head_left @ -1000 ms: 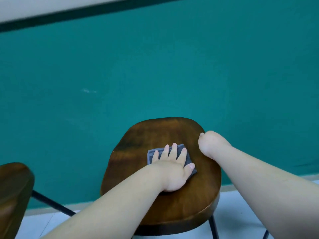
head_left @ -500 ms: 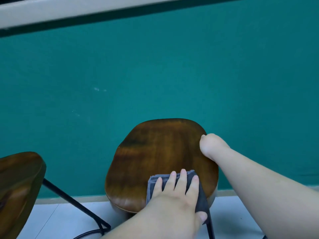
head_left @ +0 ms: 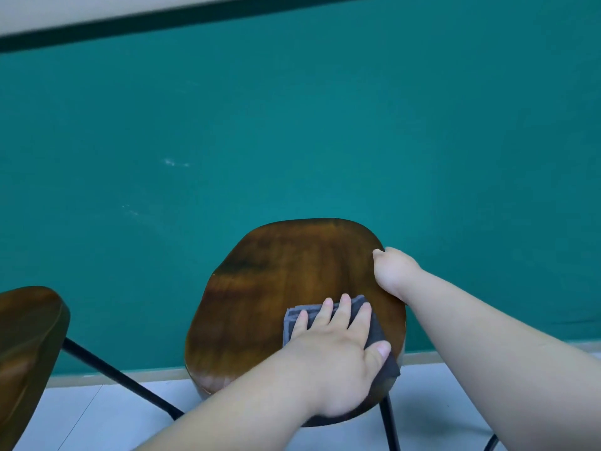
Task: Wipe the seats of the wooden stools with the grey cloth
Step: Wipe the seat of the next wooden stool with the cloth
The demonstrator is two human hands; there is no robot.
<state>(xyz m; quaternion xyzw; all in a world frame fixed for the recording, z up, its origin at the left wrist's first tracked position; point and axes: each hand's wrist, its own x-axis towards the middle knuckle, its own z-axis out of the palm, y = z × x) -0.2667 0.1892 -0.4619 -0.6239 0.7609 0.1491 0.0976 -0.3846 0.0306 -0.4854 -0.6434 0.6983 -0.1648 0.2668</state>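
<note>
Cloth (head_left: 379, 332), grey and folded into a thick pad, is laid on the near right part of the seat of the middle stool (head_left: 286, 281). Its stacked layers are shown at the far left corner, and its near right corner is draped a little over the seat's rim. The fabric is seen to be dull and even in colour, with no pattern to be made out.

The cloth is pressed flat by the left hand (head_left: 331, 359), palm down, with four fingers (head_left: 344, 309) stretched straight over it towards the wall and the thumb spread out along its right side. The right rim of the seat is grasped by the right hand (head_left: 393, 275): the thumb is set on top of the wood, while the other fingers are hidden beneath the edge.

The seat is made of dark brown wood with a glossy finish, rounded at the corners, and streaked with lighter and darker grain. It is carried on thin black legs (head_left: 388, 421). Part of a second stool (head_left: 29, 336) of the same wood is caught at the left edge, well apart from the first.

A teal wall (head_left: 292, 125) is seen behind, marked by a few faint pale scuffs, and a pale tiled floor (head_left: 97, 418) below.
</note>
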